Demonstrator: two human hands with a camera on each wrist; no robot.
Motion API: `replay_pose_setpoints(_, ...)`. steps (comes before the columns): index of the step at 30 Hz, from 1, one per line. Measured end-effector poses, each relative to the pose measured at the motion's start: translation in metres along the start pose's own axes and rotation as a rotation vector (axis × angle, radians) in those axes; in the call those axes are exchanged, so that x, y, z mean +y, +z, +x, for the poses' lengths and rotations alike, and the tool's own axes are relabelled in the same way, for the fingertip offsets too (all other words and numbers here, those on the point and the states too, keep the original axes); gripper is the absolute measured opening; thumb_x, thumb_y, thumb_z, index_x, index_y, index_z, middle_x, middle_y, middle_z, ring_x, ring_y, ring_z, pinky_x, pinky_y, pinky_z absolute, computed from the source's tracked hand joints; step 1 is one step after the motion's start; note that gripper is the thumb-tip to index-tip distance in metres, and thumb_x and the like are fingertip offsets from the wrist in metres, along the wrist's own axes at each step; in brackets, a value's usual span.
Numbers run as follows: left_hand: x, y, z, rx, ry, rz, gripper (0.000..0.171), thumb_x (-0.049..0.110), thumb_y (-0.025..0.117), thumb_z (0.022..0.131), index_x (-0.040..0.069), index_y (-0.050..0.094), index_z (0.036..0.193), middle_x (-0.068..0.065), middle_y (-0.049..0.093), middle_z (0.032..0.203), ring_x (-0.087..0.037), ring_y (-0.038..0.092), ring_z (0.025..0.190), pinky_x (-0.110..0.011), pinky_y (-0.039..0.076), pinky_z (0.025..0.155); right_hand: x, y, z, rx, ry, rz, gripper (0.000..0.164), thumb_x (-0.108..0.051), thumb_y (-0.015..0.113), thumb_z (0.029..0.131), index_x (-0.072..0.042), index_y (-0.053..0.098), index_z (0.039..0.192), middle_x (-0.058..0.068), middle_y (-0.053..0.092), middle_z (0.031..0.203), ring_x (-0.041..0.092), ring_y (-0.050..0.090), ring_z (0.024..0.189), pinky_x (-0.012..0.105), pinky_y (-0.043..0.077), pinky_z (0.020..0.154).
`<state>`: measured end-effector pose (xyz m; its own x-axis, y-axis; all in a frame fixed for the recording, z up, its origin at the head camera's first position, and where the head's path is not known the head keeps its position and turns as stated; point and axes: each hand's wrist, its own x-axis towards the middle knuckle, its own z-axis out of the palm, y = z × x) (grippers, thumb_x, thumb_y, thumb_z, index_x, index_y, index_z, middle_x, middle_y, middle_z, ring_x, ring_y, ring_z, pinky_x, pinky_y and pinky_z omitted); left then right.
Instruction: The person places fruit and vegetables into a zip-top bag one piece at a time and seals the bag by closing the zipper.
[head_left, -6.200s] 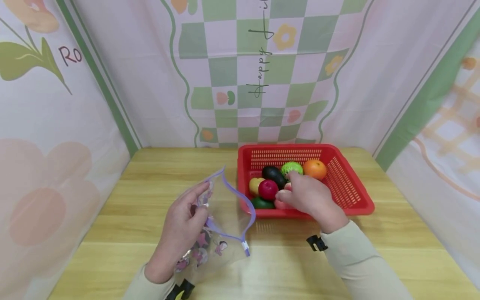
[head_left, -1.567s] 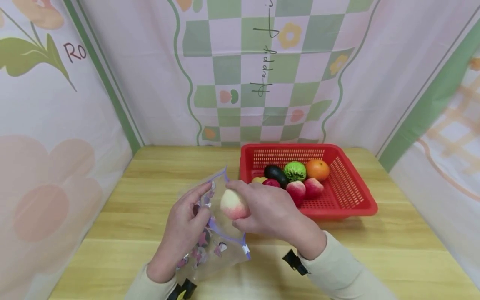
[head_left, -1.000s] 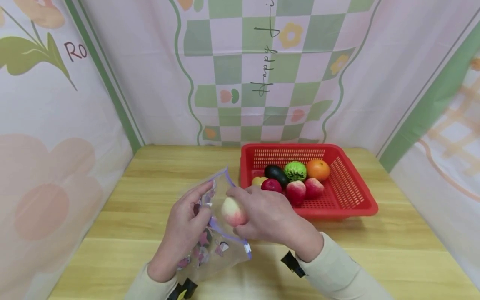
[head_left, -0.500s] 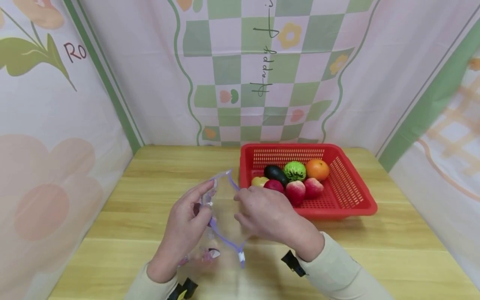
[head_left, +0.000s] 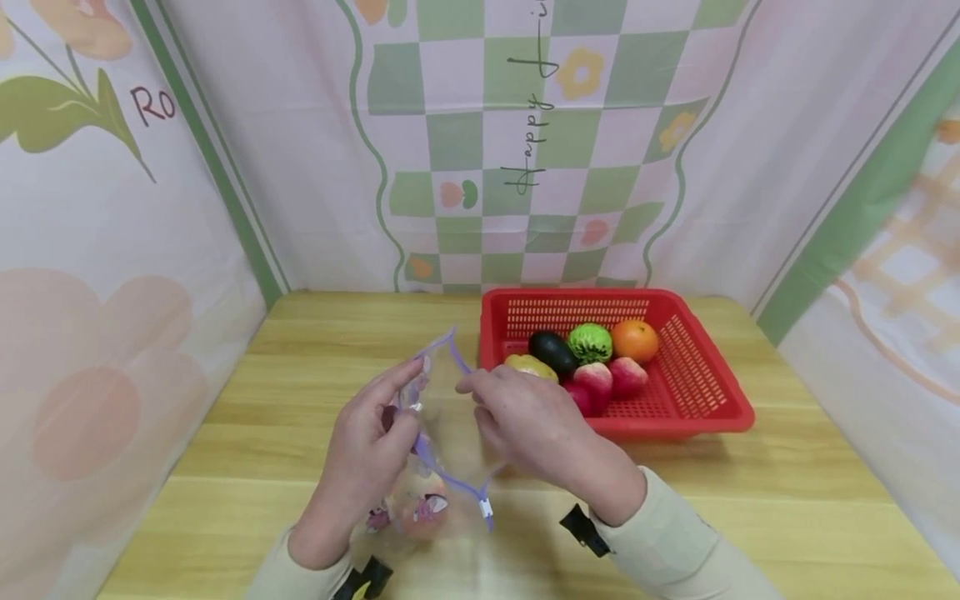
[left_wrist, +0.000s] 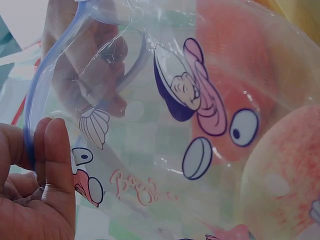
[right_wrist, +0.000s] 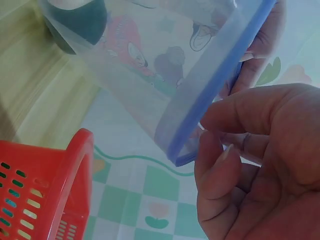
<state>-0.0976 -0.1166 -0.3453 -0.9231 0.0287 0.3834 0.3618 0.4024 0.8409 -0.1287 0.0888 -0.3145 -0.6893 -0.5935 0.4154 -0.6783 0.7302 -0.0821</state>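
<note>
My left hand (head_left: 367, 458) pinches the purple-edged rim of a clear zip bag (head_left: 427, 505) printed with cartoon figures. The bag's mouth gapes toward the right. Through its film, the left wrist view shows a pale pink peach (left_wrist: 285, 175) low in the bag. My right hand (head_left: 536, 429) is at the far side of the mouth, a finger touching the rim (right_wrist: 200, 110). Its fingers are bent; whether they pinch the rim I cannot tell. The white slider (head_left: 485, 507) hangs at the near corner.
A red basket (head_left: 701, 375) stands right of the bag on the wooden table (head_left: 300, 350). In it lie an orange (head_left: 634, 341), a green fruit (head_left: 590, 343), a dark oval fruit (head_left: 552, 352), a yellow fruit (head_left: 531, 367) and red-pink peaches (head_left: 628, 377). A patterned curtain hangs behind.
My right hand first reached into the basket, then brought a peach to the bag's mouth and let it go. The peach is now inside the bag. The left hand has barely moved.
</note>
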Motion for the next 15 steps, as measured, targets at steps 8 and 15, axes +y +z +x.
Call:
replay_pose_setpoints(8, -0.001, 0.0, -0.001, -0.005, 0.01, 0.005, 0.061, -0.003, 0.054, 0.081, 0.025, 0.057, 0.134, 0.003, 0.057, 0.126, -0.008, 0.037, 0.043, -0.024, 0.032, 0.035, 0.005, -0.006, -0.001, -0.003, 0.029, 0.062, 0.025, -0.012, 0.063, 0.084, -0.022, 0.067, 0.106, -0.008, 0.065, 0.088, 0.01, 0.061, 0.077, 0.025, 0.05, 0.06)
replay_pose_setpoints(15, -0.001, 0.001, -0.001, -0.013, -0.021, -0.013, 0.061, -0.003, 0.056, 0.081, 0.025, 0.056, 0.135, 0.002, 0.057, 0.124, -0.009, 0.038, 0.045, -0.024, 0.033, 0.036, 0.018, -0.018, -0.001, 0.007, 0.103, 0.159, 0.017, -0.019, 0.066, 0.087, -0.024, 0.066, 0.103, -0.013, 0.063, 0.092, 0.005, 0.057, 0.08, 0.023, 0.051, 0.069)
